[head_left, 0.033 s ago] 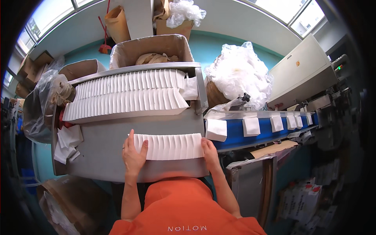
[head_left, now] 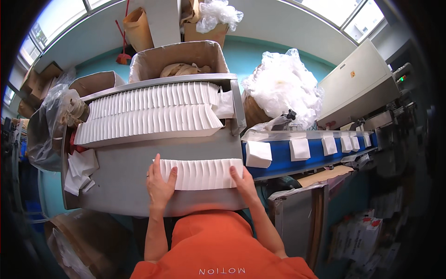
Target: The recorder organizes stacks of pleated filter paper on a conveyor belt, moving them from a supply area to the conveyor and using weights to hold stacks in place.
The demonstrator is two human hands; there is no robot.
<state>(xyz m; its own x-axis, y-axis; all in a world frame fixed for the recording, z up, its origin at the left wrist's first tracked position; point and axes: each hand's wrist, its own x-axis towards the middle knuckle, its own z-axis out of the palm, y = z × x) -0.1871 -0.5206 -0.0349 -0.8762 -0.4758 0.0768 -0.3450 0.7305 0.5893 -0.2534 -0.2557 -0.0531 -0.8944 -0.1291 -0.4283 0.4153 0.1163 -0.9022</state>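
Observation:
A row of white folded paper napkins (head_left: pixel 202 175) lies along the near part of the steel table (head_left: pixel 121 174), between my two hands. My left hand (head_left: pixel 160 184) grips its left end, with the thumb on the near side and the fingers behind. At the right end, my right hand (head_left: pixel 245 186) clasps the row, its thumb lying over the last napkins. Farther back on the table sit two long rows of napkins (head_left: pixel 148 118), side by side. Small napkin stacks (head_left: pixel 258 154) stand spaced out on a blue conveyor belt (head_left: pixel 280 164) to the right.
Crumpled white sheets (head_left: pixel 81 169) lie at the table's left edge. A large carton (head_left: pixel 176 56) stands behind the table. Bulky clear plastic bags (head_left: pixel 283 88) rise behind the belt. A brown sack (head_left: pixel 90 237) is at the lower left, and a pale cabinet (head_left: pixel 355 86) at the far right.
My right hand has shifted left, bringing its thumb from the row's end onto the napkins. The stacks on the belt have moved slightly right. My left hand stays in place on the row.

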